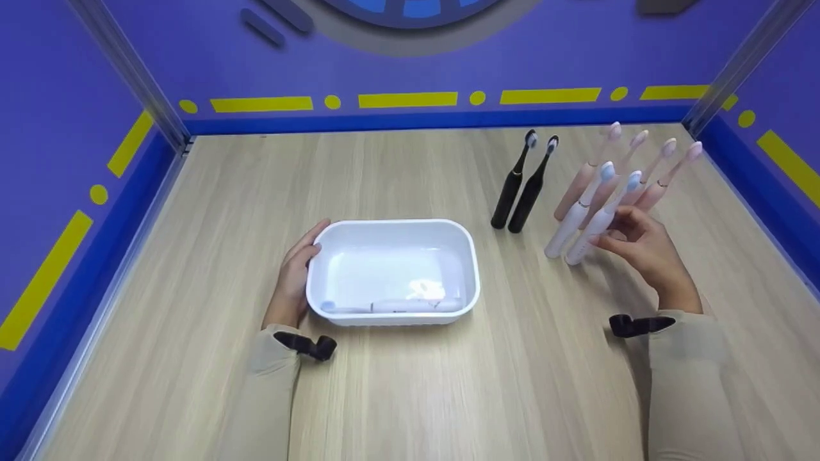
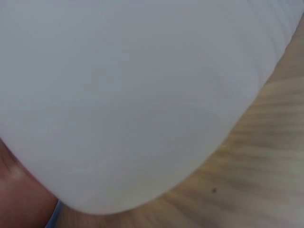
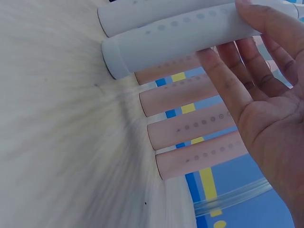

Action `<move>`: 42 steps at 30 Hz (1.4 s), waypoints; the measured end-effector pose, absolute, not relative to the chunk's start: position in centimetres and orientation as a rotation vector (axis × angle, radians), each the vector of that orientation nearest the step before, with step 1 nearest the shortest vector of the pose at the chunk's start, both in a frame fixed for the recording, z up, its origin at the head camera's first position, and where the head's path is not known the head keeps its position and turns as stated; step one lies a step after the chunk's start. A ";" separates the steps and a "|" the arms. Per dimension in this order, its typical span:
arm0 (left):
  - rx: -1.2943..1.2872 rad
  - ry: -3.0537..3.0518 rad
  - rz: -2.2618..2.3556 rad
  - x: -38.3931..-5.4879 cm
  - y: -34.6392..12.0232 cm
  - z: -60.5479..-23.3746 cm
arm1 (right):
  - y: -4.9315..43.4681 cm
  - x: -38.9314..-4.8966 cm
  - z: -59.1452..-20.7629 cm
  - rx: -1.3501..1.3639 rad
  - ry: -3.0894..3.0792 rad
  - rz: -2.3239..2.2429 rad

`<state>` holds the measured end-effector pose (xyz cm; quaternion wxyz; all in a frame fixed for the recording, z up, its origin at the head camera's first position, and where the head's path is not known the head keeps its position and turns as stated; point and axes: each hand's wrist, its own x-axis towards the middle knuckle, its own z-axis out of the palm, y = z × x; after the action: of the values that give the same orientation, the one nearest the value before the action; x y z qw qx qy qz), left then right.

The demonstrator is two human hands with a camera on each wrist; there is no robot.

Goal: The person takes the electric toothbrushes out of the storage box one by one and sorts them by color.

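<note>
A white plastic basin [image 1: 394, 320] stands on the table, with a white electric toothbrush [image 1: 416, 306] lying along its near inner side. My left hand [image 1: 296, 275] rests against the basin's left wall, fingers extended along the outside and thumb at the rim. In the left wrist view the basin wall [image 2: 133, 104] fills most of the picture. On the right, my right hand [image 1: 647, 250] pinches the handle of an upright white electric toothbrush [image 1: 592, 230] between thumb and fingers. Another white toothbrush [image 1: 568, 229] stands just left of it. Pink toothbrushes [image 3: 190, 122] stand behind.
Two black electric toothbrushes [image 1: 526, 200] stand between the basin and the white ones. Several pink ones [image 1: 652, 195] are grouped at the far right. Blue printed panels [image 1: 410, 70] wall the wooden table [image 1: 410, 390] at the back and both sides.
</note>
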<state>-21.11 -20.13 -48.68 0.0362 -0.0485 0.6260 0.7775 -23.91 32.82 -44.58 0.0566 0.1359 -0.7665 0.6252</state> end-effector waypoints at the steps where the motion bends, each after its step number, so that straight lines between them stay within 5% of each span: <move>1: -0.149 1.922 2.388 -21.1 -20.1 -48.7 | 32.8 -23.9 -44.6 0.413 -2.322 1.900; 42: -0.168 1.877 2.419 -21.2 -20.0 -48.6 | 32.5 -23.9 -44.6 0.405 -2.358 1.914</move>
<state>-21.15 -20.02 -48.63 0.0373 -0.0548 0.6116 0.7883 -23.88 32.50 -44.59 0.0390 0.1320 -0.7691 0.6242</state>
